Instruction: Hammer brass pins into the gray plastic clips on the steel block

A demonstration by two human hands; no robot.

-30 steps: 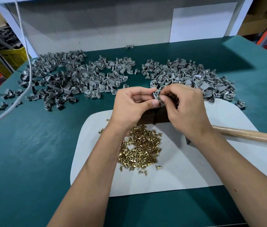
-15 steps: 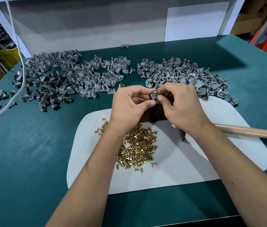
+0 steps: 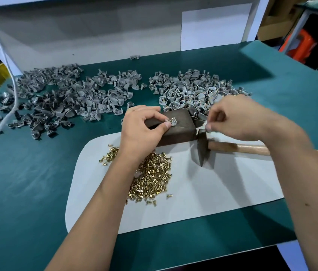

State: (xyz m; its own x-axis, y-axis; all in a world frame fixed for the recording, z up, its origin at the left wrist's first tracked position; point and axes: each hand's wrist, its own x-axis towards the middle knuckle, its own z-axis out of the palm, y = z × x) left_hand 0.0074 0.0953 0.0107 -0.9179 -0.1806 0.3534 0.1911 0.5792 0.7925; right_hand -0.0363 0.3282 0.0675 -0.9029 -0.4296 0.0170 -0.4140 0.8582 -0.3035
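Since the earlier frames the two hands had parted: the clip they had held up together between them now lay on the steel block (image 3: 175, 125), and the right hand (image 3: 238, 118) had drawn off to the right, above the hammer (image 3: 203, 147).

The left hand (image 3: 144, 130) pinned the gray clip (image 3: 171, 122) to the block's top face between thumb and forefinger, a brass pin (image 3: 171, 119) standing in it. The right hand's fingers were loosely curled and blurred; whether they held anything could not be told. The hammer lay on the white mat (image 3: 203, 202), its head just beside the block, its wooden handle running right.

To do the step well, the left hand would likely need to keep the clip flat and the pin upright, with fingertips clear of the pin's head. The right hand would need to take the handle and strike squarely, lightly at first, since a tilted pin could bend or skid off.

More brass pins (image 3: 150, 178) lay heaped on the mat near the left wrist; piles of gray clips (image 3: 72, 98) covered the green table (image 3: 27, 182) behind.
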